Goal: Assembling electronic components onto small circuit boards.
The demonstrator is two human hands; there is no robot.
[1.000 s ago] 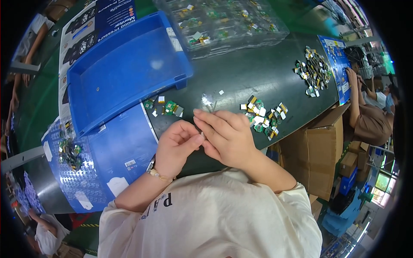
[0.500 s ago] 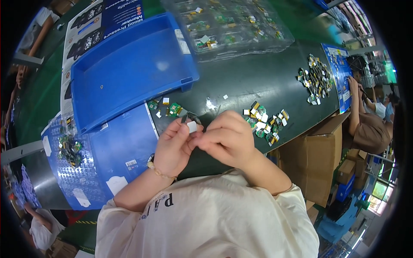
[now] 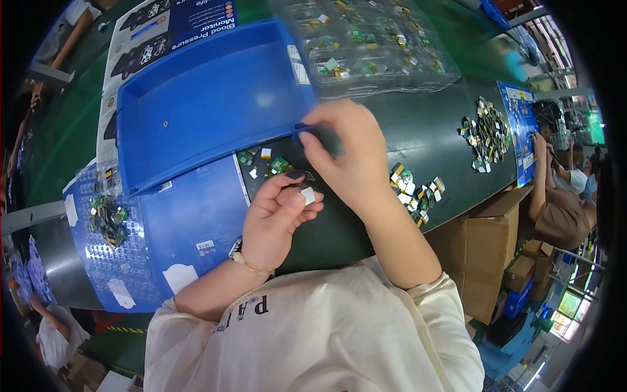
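My left hand [image 3: 277, 219] is closed, its thumb pressing a small white square piece [image 3: 308, 195] against the fingers. A dark thin part [image 3: 296, 175] shows at the fingertips above it; whether the two are joined I cannot make out. My right hand [image 3: 353, 153] is raised over the near right corner of the blue tray [image 3: 215, 145], somewhat blurred. Its thumb and forefinger are apart, and nothing distinct shows between them. Just beyond my left hand lie a few small green circuit boards [image 3: 279, 165] and a white-and-yellow piece [image 3: 266, 153].
Small boards and white pieces lie heaped [image 3: 418, 193] right of my right forearm, with a larger heap [image 3: 484, 134] farther right. Clear plastic trays of parts [image 3: 372, 46] are stacked at the back. A clear blister tray [image 3: 117, 261] lies left; a cardboard box [image 3: 483, 255] stands right. A co-worker [image 3: 555, 202] sits beyond.
My right hand has left my left hand and moved up and away to the tray's corner, its fingers parting. My left hand keeps the white piece. The view has shifted slightly.
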